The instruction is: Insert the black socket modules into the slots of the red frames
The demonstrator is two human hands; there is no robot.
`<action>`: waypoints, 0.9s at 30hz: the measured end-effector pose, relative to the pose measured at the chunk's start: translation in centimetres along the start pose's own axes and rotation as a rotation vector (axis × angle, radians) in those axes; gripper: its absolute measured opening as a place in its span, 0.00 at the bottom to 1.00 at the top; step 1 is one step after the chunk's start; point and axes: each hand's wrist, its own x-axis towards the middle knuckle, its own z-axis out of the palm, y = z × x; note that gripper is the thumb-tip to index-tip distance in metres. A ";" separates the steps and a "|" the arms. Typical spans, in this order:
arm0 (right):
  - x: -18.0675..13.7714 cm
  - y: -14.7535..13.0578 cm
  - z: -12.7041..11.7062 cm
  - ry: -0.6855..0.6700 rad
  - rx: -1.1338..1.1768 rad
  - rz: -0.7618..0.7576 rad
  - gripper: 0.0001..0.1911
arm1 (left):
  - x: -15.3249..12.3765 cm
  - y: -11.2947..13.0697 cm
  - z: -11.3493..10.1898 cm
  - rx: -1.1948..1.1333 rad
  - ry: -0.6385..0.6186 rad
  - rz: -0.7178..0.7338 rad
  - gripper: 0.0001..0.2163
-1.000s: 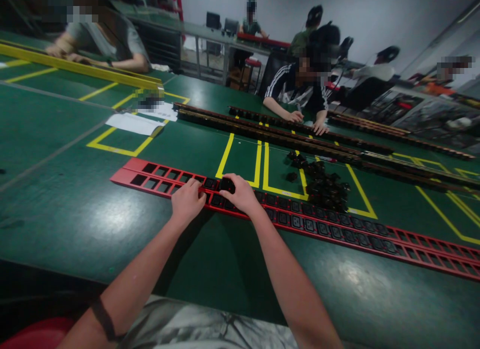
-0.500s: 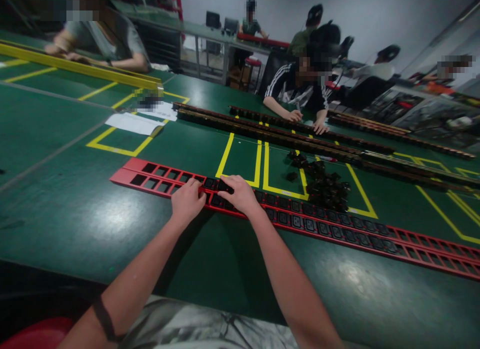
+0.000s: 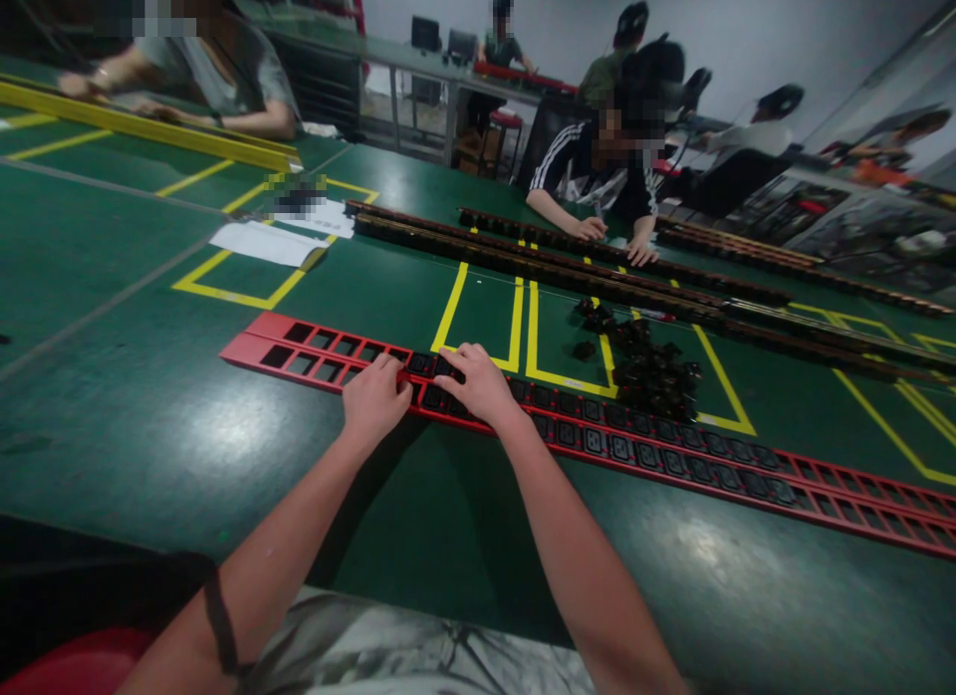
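A long red metal strip [image 3: 250, 348] with two rows of rectangular openings lies across the green table. Black power sockets [image 3: 618, 446] fill its middle stretch. My left hand [image 3: 373, 394] is closed over the strip, its fingers curled at the openings left of the sockets. Beside it, my right hand [image 3: 484, 384] has thumb and forefinger on either side of a black socket [image 3: 442, 364] in the far row. The other right fingers are bent over the strip and partly hidden. Behind the strip lies a heap of loose black sockets [image 3: 657, 376].
Long dark rails [image 3: 538, 267] run across the table beyond the strip. Papers [image 3: 265, 243] lie at the left, near a yellow rail [image 3: 149, 127]. Across the table, a co-worker's hands [image 3: 638, 249] rest by the rails; another person sits at the far left.
My hands stay nearly still on the strip. The co-worker at the far left has moved an arm outward to the left, and the yellow rail has slid slightly left.
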 end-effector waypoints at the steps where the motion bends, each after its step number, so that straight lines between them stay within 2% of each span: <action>1: 0.0 0.0 0.0 -0.004 -0.007 -0.003 0.24 | 0.0 0.0 0.0 -0.005 -0.001 0.001 0.10; 18: 0.0 -0.4 -0.1 -0.040 -0.108 0.068 0.17 | 0.1 -0.2 0.2 0.001 0.005 0.018 0.10; 23: 0.1 -0.4 0.2 -0.068 -0.111 0.104 0.17 | 0.1 -0.1 0.2 0.001 0.000 0.007 0.10; 27: -0.1 -0.7 -0.1 -0.036 -0.086 0.138 0.19 | 0.1 -0.1 0.1 0.004 -0.014 0.005 0.11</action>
